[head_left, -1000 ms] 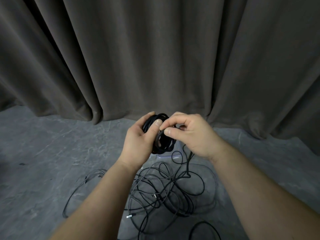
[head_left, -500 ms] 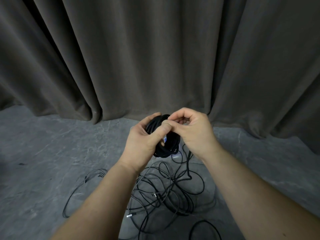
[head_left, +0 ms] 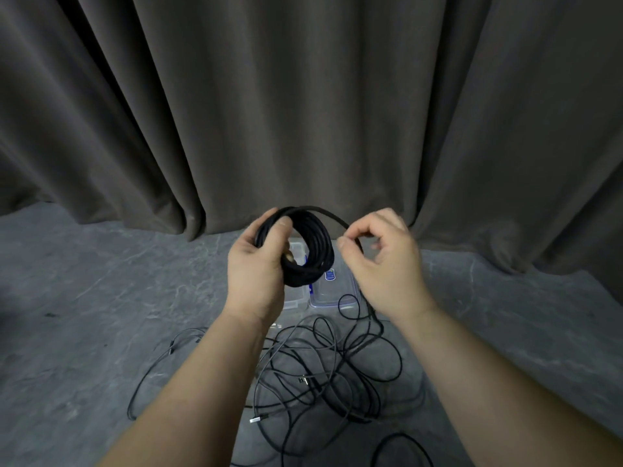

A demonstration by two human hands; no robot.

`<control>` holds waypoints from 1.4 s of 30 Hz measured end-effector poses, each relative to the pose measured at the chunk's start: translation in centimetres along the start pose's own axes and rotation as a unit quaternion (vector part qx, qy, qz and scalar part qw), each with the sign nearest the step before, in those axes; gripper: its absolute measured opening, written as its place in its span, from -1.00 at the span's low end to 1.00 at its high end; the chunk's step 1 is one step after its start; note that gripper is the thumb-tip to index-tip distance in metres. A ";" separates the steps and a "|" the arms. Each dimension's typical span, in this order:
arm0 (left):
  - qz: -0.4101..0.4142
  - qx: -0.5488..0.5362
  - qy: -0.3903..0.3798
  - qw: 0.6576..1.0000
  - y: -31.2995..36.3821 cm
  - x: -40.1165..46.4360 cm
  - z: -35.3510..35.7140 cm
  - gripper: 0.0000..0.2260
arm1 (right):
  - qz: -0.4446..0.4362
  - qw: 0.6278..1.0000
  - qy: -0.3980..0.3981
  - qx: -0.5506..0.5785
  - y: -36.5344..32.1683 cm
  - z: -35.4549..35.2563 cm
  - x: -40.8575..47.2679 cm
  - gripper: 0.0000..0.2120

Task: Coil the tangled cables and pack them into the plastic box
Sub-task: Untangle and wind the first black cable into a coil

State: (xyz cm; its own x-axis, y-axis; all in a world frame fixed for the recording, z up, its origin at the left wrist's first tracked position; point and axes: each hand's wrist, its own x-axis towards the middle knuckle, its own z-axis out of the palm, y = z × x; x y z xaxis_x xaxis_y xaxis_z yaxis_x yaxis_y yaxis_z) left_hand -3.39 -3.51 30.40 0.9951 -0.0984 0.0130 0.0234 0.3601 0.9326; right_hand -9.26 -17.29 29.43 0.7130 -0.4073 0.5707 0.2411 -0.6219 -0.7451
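Right hand (head_left: 384,261) now drawn off to the right of the coil (head_left: 308,251), where half a second ago sat pressed against it, thumb to thumb with the left; a short arc of cable now stretched from the top of the coil across to the right fingertips (head_left: 344,242). Looks like another turn being fed round, so coiling of this cable not finished yet, though probably near its end. Nothing packed from this bundle so far

Left hand (head_left: 259,264) wrapped round the left side of the coil, thumb across the front strands, fingers hidden behind; coil held upright, raised above the floor. Right hand pinching the free strand between thumb and forefinger, remaining fingers loosely curled, just beside the coil but not touching the wound part

Plastic box (head_left: 332,291) on the floor directly beyond and below the hands, mostly hidden behind coil and left hand; a second clear piece (head_left: 296,298) alongside, perhaps the lid, hard to tell. Loose tangle of cables (head_left: 323,375) spread on the grey floor (head_left: 101,315) nearer than the box, between the forearms, with small metal plugs showing. Dark curtain (head_left: 303,96) hanging behind everything
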 end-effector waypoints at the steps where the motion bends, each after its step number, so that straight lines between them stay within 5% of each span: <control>1: 0.003 -0.014 0.009 1.000 0.1 0.2 -0.1 -0.81 | -0.002 1.000 -0.016 -0.017 0.1 0.1 -0.2 -0.86; 6: 0.018 -0.024 0.015 0.999 0.0 0.2 -0.1 -0.76 | 0.263 0.931 -0.209 0.141 -0.3 0.5 -0.5 -0.82; 11: 0.032 0.003 0.007 0.999 0.0 -0.1 -0.1 -0.77 | 0.356 0.879 -0.178 0.261 -0.6 1.1 -0.2 -0.82; 16: 0.032 0.010 0.025 0.999 -0.1 -0.1 -0.1 -0.79 | 0.310 0.908 -0.187 0.210 -0.5 1.1 -0.2 -0.80; 22: 0.013 0.004 0.002 1.000 0.1 -0.5 0.1 -0.80 | 0.164 0.953 -0.246 -0.058 -0.1 0.4 -0.8 -0.65; 24: 0.019 0.035 -0.023 0.999 0.2 -0.6 -0.1 -0.77 | 0.106 0.967 -0.185 -0.142 -0.2 -0.2 -0.7 -0.57; 27: 0.029 0.081 -0.083 0.993 0.4 -1.1 0.1 -0.81 | 0.023 0.997 -0.050 -0.045 -0.6 -0.7 -0.3 -0.54; 32: 0.034 0.121 -0.183 0.975 0.1 -2.7 1.6 -0.75 | 0.147 0.972 -0.066 0.170 -0.5 0.5 -0.5 -0.67; 42: 0.037 0.136 -0.101 0.985 -0.3 -4.2 3.0 -0.70 | 0.138 0.983 0.059 0.104 -0.6 1.4 -0.8 -0.76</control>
State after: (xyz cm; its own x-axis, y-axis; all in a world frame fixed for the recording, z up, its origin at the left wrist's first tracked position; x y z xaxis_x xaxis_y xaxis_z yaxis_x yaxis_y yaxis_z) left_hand -7.82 -6.03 31.14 0.9531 -0.2731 0.1304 -0.1025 0.1143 0.9881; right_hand -9.02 -15.63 28.98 0.6923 -0.6235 0.3632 0.1873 -0.3308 -0.9249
